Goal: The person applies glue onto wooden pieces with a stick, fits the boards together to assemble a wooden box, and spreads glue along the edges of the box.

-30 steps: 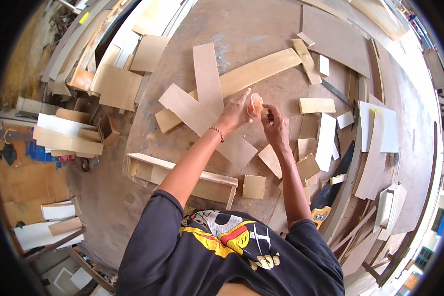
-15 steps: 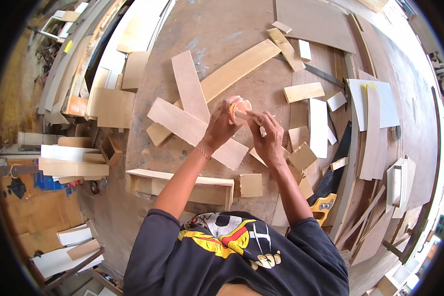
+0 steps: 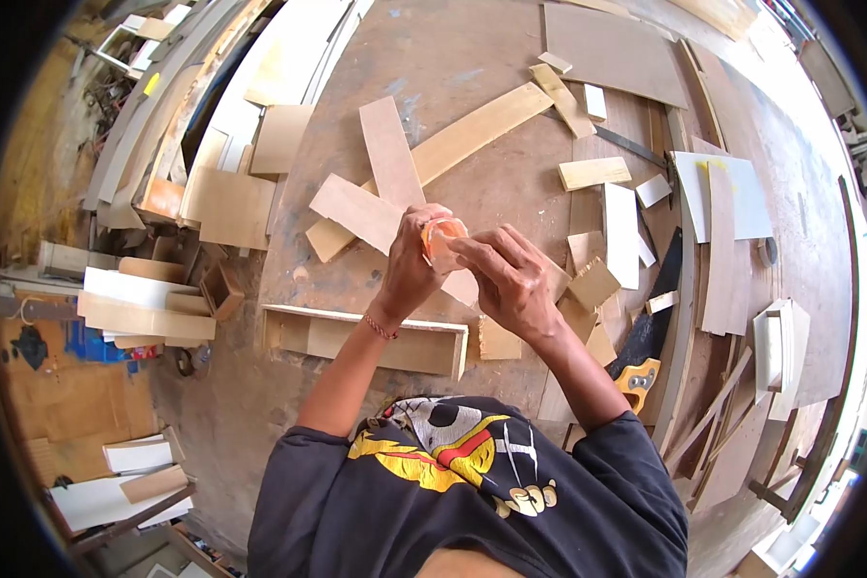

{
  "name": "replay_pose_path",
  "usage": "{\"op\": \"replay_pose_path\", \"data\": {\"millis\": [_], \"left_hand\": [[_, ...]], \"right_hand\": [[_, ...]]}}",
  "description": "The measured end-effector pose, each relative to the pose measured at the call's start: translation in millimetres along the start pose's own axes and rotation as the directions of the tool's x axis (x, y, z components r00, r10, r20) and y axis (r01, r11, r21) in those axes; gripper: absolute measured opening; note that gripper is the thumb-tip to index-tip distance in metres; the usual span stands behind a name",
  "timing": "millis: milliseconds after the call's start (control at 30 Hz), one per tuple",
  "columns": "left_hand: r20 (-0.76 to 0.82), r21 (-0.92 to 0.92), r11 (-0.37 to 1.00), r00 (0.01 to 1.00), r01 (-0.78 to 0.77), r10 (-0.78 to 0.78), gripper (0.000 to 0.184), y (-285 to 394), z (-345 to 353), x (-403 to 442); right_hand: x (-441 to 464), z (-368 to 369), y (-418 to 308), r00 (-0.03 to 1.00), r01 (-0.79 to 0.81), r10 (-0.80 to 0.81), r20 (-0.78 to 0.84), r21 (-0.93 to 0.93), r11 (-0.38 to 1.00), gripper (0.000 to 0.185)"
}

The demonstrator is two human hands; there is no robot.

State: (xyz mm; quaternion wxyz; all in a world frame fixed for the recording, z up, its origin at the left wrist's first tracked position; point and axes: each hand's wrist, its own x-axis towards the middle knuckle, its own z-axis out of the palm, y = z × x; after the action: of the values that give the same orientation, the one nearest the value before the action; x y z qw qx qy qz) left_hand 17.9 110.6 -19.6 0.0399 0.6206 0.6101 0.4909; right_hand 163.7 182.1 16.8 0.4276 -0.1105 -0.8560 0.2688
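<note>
My left hand (image 3: 409, 262) is wrapped round a small cup-like container (image 3: 443, 247) with an orange rim and pale, smeared insides, its mouth facing up. My right hand (image 3: 512, 281) is closed, with its fingertips at the container's opening. Whatever those fingers pinch is hidden. Below both hands lie crossed wooden boards (image 3: 390, 144) on the workbench (image 3: 356, 289). Nearer my body stands an open wooden frame (image 3: 376, 345), like a shallow box.
A handsaw (image 3: 636, 380) with a yellow handle lies to the right among several wood offcuts (image 3: 594, 281). Sheets of board (image 3: 617, 53) cover the far right. Panels (image 3: 236, 207) are stacked at the left, and a roll of tape (image 3: 767, 252) sits at right.
Both hands and the container have come slightly closer to my body. My right fingers have moved in to the container's mouth, and the camera view has shifted a little.
</note>
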Motion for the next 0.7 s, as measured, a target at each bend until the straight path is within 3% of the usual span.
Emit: {"op": "replay_pose_path", "data": {"millis": [133, 233, 400, 500, 567, 700], "left_hand": [[-0.091, -0.091, 0.995, 0.995, 0.034, -0.043, 0.054, 2, -5, -11], [-0.083, -0.042, 0.999, 0.997, -0.012, 0.008, 0.054, 7, -10, -20], [-0.163, -0.084, 0.995, 0.986, -0.049, 0.034, 0.054, 21, -12, -21], [-0.167, -0.124, 0.99, 0.985, -0.066, 0.045, 0.054, 19, -8, -25], [-0.173, -0.069, 0.995, 0.983, -0.069, 0.056, 0.059, 15, -4, -29], [-0.14, -0.102, 0.994, 0.99, -0.034, 0.019, 0.06, 18, 4, -34]], "right_hand": [[-5, 2, -14, 0.999, -0.017, 0.014, 0.035, 0.093, 0.996, 0.035], [-4, -3, -24, 0.994, 0.012, -0.026, 0.107, 0.128, 0.992, 0.033], [-3, -15, -49, 1.0, -0.012, 0.012, 0.002, 0.065, 0.998, 0.03], [-8, -13, -53, 0.997, -0.077, 0.077, -0.016, 0.047, 0.996, 0.027], [-12, -13, -50, 0.979, -0.203, 0.205, 0.006, 0.169, 0.965, 0.022], [-19, -17, -48, 0.944, -0.324, 0.327, 0.029, 0.242, 0.915, 0.016]]}}
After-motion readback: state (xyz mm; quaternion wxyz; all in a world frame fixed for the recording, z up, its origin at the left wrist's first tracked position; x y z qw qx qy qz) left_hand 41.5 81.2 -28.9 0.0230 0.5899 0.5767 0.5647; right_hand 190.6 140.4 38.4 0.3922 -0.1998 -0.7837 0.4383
